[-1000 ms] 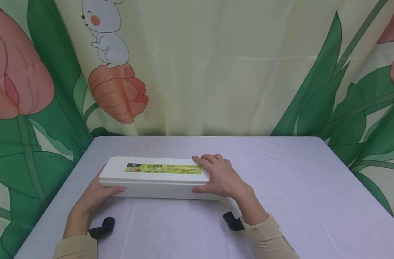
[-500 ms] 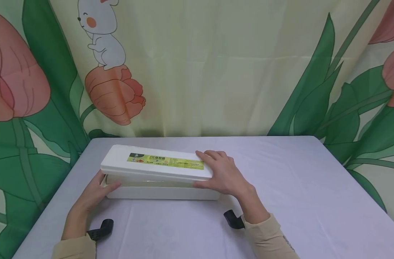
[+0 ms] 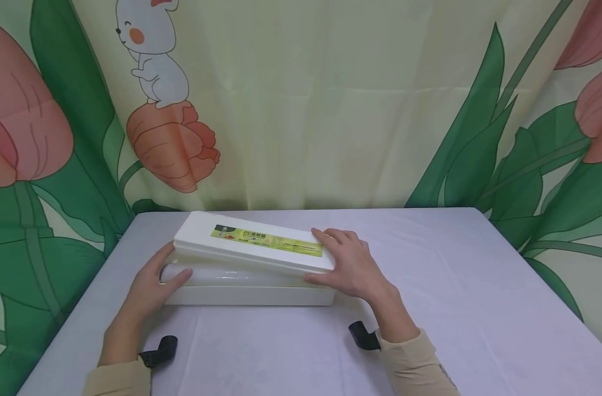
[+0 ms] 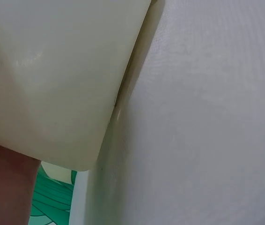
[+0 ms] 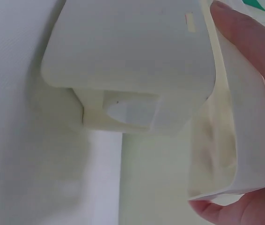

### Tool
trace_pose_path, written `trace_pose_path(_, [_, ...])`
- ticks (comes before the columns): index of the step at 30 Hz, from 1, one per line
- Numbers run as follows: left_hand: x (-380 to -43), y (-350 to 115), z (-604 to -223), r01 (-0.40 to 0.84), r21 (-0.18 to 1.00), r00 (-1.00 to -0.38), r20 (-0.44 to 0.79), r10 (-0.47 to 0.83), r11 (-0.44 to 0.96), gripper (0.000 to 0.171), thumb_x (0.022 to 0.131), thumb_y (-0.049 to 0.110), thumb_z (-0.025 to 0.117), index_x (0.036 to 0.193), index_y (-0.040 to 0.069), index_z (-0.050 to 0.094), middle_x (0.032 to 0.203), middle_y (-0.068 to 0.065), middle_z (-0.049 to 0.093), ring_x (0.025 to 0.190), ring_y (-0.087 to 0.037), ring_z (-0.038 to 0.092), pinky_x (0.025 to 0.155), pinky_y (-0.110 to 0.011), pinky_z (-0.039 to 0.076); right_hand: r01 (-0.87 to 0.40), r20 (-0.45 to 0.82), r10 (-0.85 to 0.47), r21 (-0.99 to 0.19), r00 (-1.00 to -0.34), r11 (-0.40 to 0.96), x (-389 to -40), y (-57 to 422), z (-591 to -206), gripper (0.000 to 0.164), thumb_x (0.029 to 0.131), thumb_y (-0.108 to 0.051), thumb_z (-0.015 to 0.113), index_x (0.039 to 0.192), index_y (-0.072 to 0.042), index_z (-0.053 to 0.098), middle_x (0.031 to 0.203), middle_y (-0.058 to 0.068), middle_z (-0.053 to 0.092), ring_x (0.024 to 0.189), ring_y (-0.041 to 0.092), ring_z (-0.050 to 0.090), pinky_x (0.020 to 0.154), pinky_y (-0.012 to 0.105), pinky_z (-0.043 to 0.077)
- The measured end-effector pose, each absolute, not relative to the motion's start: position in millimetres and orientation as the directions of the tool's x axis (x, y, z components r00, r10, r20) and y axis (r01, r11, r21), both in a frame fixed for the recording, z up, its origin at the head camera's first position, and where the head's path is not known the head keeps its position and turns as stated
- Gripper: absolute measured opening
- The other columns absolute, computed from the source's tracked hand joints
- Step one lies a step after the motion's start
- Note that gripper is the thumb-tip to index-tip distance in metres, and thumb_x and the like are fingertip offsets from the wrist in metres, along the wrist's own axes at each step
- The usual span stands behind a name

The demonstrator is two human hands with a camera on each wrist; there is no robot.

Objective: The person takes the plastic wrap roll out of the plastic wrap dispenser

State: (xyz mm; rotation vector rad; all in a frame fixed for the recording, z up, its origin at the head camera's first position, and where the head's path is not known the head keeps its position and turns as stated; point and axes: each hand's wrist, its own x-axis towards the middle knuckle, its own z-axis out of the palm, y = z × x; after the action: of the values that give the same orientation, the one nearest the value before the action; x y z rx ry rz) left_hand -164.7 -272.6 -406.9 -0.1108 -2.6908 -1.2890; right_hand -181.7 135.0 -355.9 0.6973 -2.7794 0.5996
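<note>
A long white cling film box stands on the table, its lid raised and tilted, left end higher, with a yellow-green label on top. Below it, a clear, glossy roll of cling film shows in the box base. My right hand grips the lid's right end, thumb in front and fingers over the top. My left hand holds the base's left end, its thumb at the front rim. In the left wrist view, the base's end fills much of the picture. The right wrist view shows the lid's hollow underside beside the base.
A white cloth covers the table. Behind it hangs a curtain printed with tulips, leaves and a rabbit. Black wrist mounts stick out near both beige sleeves.
The lid has come up off the base, left end first, and shifted back and to the right with my right hand, uncovering the roll. My left hand stays at the base's left end.
</note>
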Motion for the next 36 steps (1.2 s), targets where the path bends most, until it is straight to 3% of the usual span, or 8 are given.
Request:
trace_pose_path(9, [-165.4, -270.8, -405.1, 0.108, 0.705, -0.991, 0.134, 0.018, 0.701, 0.081, 0.096, 0.043, 0.066, 0.159, 0.008, 0.028, 0.161, -0.025, 0.026, 0.146, -0.049, 0.023, 0.109, -0.075, 0.021, -0.443, 0.31, -0.344, -0.354, -0.886, 0.824, -177.9, 149.8, -359.9, 0.093, 0.075, -0.054, 0.084, 0.152, -0.016, 0.047, 0.144, 0.012, 0.052, 0.129, 0.038, 0.045, 0.095, 0.057, 0.04])
trace_pose_path(19, [-162.1, -270.3, -401.2, 0.113, 0.689, -0.991, 0.132, 0.029, 0.716, 0.079, 0.098, 0.041, 0.064, 0.158, 0.006, 0.029, 0.16, -0.027, 0.027, 0.144, -0.051, 0.024, 0.11, -0.074, 0.021, -0.37, 0.374, -0.226, -0.376, -0.9, 0.85, -171.2, 171.3, -366.1, 0.095, 0.074, -0.052, 0.085, 0.152, -0.014, 0.046, 0.14, 0.014, 0.053, 0.125, 0.041, 0.045, 0.098, 0.062, 0.036])
trace_pose_path(36, [-162.5, -270.7, -401.6, 0.138, 0.674, -0.987, 0.155, 0.044, 0.726, 0.077, 0.098, 0.039, 0.065, 0.158, 0.005, 0.03, 0.159, -0.027, 0.028, 0.145, -0.051, 0.024, 0.111, -0.072, 0.022, -0.29, 0.421, -0.113, -0.385, -0.9, 0.876, -166.3, 198.4, -366.2, 0.091, 0.077, -0.046, 0.085, 0.151, -0.013, 0.046, 0.139, 0.017, 0.051, 0.126, 0.046, 0.043, 0.092, 0.066, 0.036])
